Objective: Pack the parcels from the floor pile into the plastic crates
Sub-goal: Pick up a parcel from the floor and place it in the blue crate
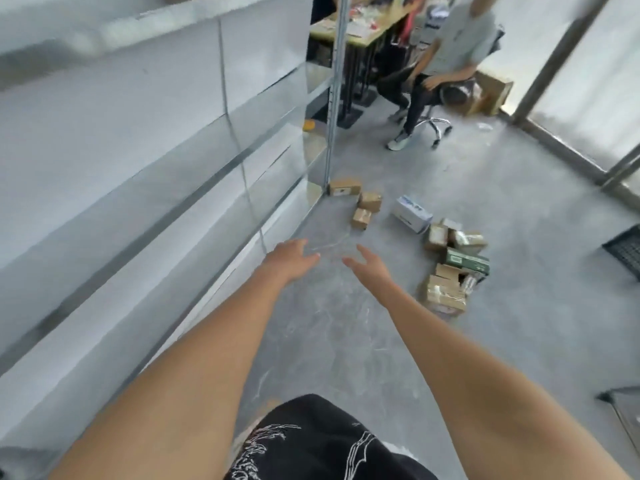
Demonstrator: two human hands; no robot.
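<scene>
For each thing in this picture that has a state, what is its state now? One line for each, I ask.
left hand: open, empty, stretched forward above the floor
right hand: open, empty, stretched forward
parcel pile: on the floor, not yet packed
three brown parcels: on the floor by the shelf post
white box: on the floor, tilted, closed
green box: lying in the pile
black crate: at the right edge, contents not visible
</scene>
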